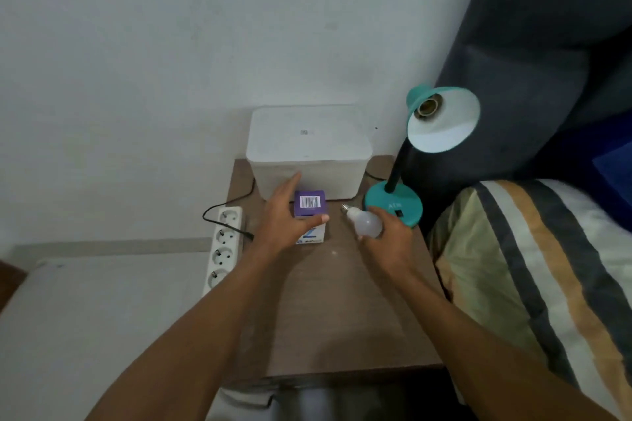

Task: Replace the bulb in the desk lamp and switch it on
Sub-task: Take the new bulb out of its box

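A teal desk lamp (pixel 393 207) stands at the back right of the brown bedside table (pixel 335 311). Its shade (pixel 444 126) tilts toward me and the socket (pixel 429 106) inside holds no bulb. My right hand (pixel 390 239) grips a white bulb (pixel 364 220) just left of the lamp base, its screw cap pointing away to the left. My left hand (pixel 284 215) wraps around a purple and white bulb box (pixel 310 212) standing on the table, thumb across its front.
A white lidded storage box (pixel 307 150) sits against the wall behind the bulb box. A white power strip (pixel 224 246) with a black cable lies at the table's left edge. A striped pillow (pixel 533 277) and dark headboard (pixel 547 44) are on the right.
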{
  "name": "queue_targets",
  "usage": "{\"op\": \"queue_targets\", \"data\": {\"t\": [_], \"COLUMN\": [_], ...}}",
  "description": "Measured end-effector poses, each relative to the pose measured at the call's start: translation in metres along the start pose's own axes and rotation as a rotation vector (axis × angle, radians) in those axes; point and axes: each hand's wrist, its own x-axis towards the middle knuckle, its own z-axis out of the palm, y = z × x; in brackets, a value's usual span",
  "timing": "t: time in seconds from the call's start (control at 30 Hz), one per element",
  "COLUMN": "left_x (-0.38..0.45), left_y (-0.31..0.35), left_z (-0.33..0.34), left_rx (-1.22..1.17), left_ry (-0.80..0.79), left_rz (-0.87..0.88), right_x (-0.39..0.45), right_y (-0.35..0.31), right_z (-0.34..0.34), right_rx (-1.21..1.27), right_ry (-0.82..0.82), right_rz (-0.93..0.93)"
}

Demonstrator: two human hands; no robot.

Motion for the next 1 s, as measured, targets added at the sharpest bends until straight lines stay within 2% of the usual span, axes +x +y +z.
{"op": "queue_targets", "data": {"t": [0.5,0.6,0.67,0.77,0.87,1.0], "left_x": [0.001,-0.002,-0.003,-0.003,-0.004,-0.005], "left_y": [-0.022,-0.024,-0.026,-0.029,-0.031,-0.033], "left_z": [0.005,0.006,0.006,0.008,0.011,0.015], "left_rx": [-0.120,-0.147,-0.165,-0.194,-0.217,-0.225], "left_ry": [-0.019,-0.021,-0.023,-0.024,-0.009,0.003], "left_rz": [0.026,0.014,-0.006,-0.025,-0.020,-0.022], "right_x": [0.013,0.016,0.019,0.028,0.038,0.047], "right_y": [0.019,0.017,0.007,-0.022,-0.048,-0.058], "right_z": [0.021,0.018,0.012,0.005,0.009,0.023], "right_rx": [-0.076,-0.134,-0.144,-0.092,-0.141,-0.308], "right_ry": [-0.115,-0.096,-0.050,-0.042,-0.189,-0.347], "right_rz": [0.029,0.015,-0.065,-0.301,-0.478,-0.603]}}
